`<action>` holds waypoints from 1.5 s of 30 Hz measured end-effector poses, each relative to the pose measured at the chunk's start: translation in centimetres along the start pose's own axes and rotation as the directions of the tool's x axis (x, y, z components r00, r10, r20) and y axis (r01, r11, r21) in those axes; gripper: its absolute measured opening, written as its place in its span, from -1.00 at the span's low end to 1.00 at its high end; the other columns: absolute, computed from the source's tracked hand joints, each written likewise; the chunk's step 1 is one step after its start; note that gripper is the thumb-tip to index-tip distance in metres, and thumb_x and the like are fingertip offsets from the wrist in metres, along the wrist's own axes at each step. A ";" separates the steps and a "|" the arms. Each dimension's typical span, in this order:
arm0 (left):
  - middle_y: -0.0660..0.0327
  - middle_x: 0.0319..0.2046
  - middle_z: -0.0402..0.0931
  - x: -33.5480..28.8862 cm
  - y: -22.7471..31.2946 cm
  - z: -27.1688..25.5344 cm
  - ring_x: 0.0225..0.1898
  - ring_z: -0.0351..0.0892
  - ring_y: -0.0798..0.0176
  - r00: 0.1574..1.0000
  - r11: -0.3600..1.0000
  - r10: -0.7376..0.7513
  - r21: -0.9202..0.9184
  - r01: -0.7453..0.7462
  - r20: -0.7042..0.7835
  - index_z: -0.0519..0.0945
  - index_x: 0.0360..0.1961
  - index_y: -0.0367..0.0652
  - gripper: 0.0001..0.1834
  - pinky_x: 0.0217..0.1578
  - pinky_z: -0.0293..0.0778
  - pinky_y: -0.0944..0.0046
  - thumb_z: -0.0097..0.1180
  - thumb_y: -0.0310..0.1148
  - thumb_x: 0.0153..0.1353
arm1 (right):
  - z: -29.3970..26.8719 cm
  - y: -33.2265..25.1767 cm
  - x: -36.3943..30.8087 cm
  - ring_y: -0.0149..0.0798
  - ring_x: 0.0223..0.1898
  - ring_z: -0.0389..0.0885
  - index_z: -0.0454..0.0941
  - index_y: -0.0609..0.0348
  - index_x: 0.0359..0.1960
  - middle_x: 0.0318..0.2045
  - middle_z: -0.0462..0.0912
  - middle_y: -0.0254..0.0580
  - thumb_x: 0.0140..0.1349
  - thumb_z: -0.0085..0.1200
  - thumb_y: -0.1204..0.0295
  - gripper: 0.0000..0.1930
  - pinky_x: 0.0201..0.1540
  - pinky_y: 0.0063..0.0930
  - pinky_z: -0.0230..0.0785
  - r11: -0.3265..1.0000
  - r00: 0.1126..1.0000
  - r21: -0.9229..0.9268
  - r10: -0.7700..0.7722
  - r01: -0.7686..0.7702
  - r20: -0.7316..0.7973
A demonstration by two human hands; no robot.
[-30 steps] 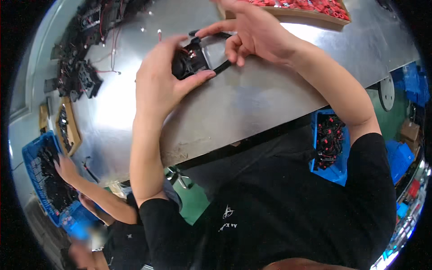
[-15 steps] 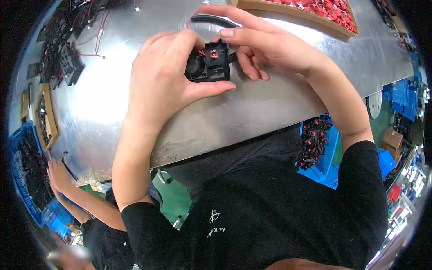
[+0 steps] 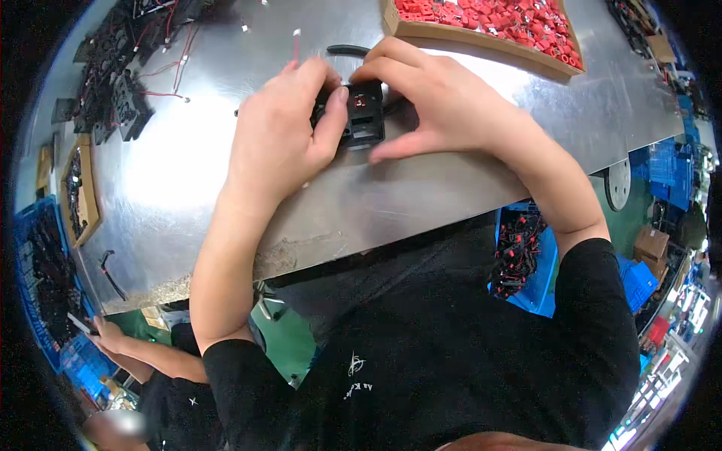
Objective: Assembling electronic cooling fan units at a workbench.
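Note:
My left hand is closed around the left part of a small black plastic housing, its thumb lying across the top. A small red part shows inside the housing. My right hand arches around the right end with its fingers apart. Its fingertips are close to the far edge, though contact is unclear; the thumb stands off the near edge. Beyond the hands, a black curved strip or cable rests on the metal table. A red wire with a white plug sticks up past my left hand.
A cardboard tray of red plastic parts stands at the far right. Black parts with red wires pile up at the far left. A blue bin of black-and-red parts sits below the near edge. A co-worker's hand is at lower left.
My right hand has come off the black strip and moved around the housing's right end. My left thumb has moved up over the housing, covering the fan. The co-worker's hand has left the table edge.

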State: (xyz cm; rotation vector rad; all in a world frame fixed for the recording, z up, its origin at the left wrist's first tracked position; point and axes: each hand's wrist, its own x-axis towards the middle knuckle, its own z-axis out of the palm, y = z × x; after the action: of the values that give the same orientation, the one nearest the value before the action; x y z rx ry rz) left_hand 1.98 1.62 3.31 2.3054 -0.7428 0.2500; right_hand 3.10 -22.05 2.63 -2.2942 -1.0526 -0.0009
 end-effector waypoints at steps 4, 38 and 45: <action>0.09 -0.32 0.65 0.7 -1.5 0.2 -0.22 0.67 -0.12 0.952 0.966 0.259 0.054 -0.254 -0.163 0.51 -0.39 -0.20 -0.85 -0.08 0.59 -0.02 0.26 -0.44 0.21 | 0.1 -0.4 0.5 -0.04 -0.10 0.71 0.54 0.26 0.08 -0.01 0.56 -0.07 -0.04 0.54 0.17 -0.32 -0.04 -0.27 0.64 1.000 1.000 -0.006 0.029 -0.029 -0.011; 0.05 -0.25 0.49 0.0 0.0 -0.5 -0.18 0.57 -0.08 0.985 0.941 0.112 0.305 -0.147 0.130 0.63 0.06 -0.11 -0.26 -0.15 0.54 -0.01 0.44 0.19 -0.01 | -3.6 9.2 2.4 -0.24 -0.27 0.67 0.71 0.18 -0.15 -0.29 0.70 -0.16 0.27 0.30 0.31 -0.77 -0.17 -0.35 0.51 0.926 0.888 -0.050 0.342 -0.374 -0.308; 0.04 -0.24 0.50 -0.6 0.0 -0.6 -0.17 0.58 -0.08 0.992 0.938 0.032 0.340 -0.071 0.120 0.63 0.06 -0.11 -0.27 -0.15 0.54 -0.01 0.43 0.19 0.00 | -3.8 4.8 1.5 -0.05 -0.31 0.72 0.68 0.23 -0.23 -0.35 0.73 -0.05 0.24 0.28 0.33 -0.79 -0.22 -0.28 0.54 0.966 0.848 0.064 0.250 -0.249 -0.468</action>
State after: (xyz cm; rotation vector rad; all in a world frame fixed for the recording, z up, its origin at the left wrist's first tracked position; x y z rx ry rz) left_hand 1.50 2.29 3.47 2.6513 -0.8747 0.2951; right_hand 8.35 -25.44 3.50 -2.2466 -0.4973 -0.4363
